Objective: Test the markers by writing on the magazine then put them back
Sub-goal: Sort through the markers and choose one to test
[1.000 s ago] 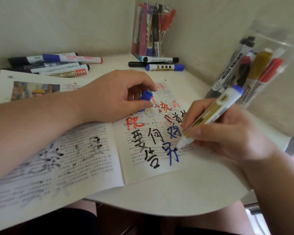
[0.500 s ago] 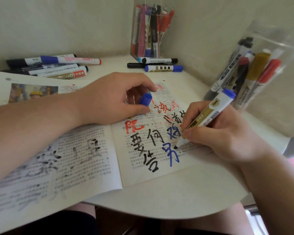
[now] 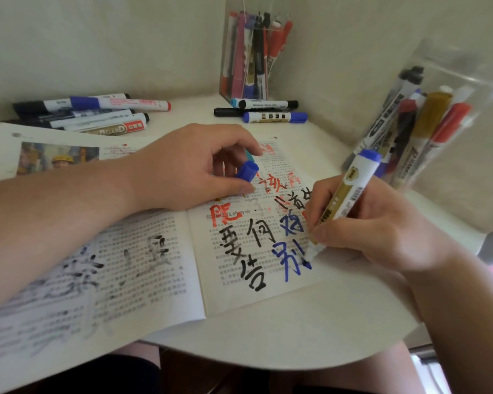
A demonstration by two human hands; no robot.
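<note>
Testing is under way: the right hand [image 3: 376,223] grips the blue marker [image 3: 345,200], tip on the open magazine [image 3: 143,280] toward its 4 o'clock edge; the left hand [image 3: 188,166], at 12 o'clock, pinches the blue cap [image 3: 246,172]. Next, I'd say, recapping needs both hands meeting

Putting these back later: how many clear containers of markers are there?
2: a clear box standing in the back corner, and a clear bag leaning at the right. None looks hidden.
</note>
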